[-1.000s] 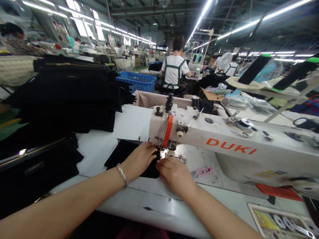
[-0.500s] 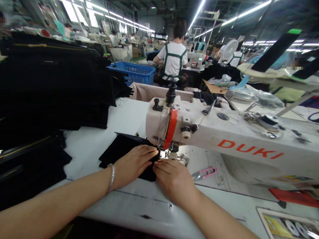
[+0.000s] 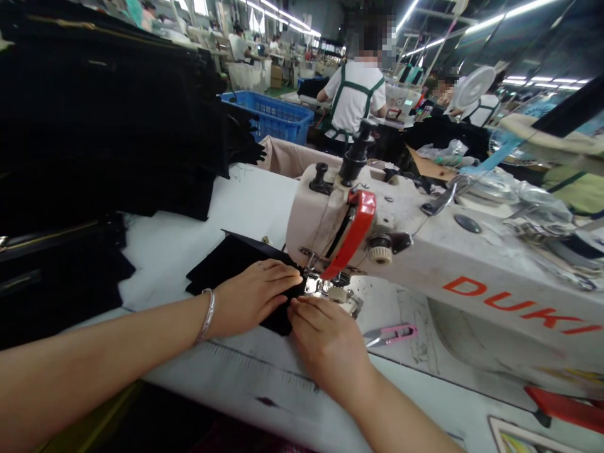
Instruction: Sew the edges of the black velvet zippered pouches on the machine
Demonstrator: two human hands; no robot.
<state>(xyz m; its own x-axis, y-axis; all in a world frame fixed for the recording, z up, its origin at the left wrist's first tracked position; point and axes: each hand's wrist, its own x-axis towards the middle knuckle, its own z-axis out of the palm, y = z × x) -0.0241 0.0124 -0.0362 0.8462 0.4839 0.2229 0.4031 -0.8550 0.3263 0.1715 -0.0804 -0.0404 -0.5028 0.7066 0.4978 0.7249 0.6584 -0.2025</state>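
Observation:
A piece of black fabric point(image 3: 231, 258) lies on the pale sewing table, its right edge by the needle area of a white sewing machine point(image 3: 406, 251) lettered DUKI. My left hand point(image 3: 257, 296), with a ring and a silver bracelet on its arm, rests flat over the fabric, fingers stretched toward the presser foot point(image 3: 325, 288). Just in front of the foot, my right hand point(image 3: 328, 343) has its fingers curled together on the fabric's near right edge; its fingertips are partly hidden. Pink-handled thread snips point(image 3: 391, 335) lie to the right of that hand.
Large stacks of black fabric pieces point(image 3: 104, 126) fill the left side. Behind the table stands a blue plastic basket point(image 3: 278, 119). A co-worker in a white shirt point(image 3: 356, 94) sits facing away. A red object point(image 3: 566, 409) is at the lower right.
The view has tilted and shifted, so the machine appears further right and more slanted. Both hands stay at the same spot on the fabric, with little visible movement.

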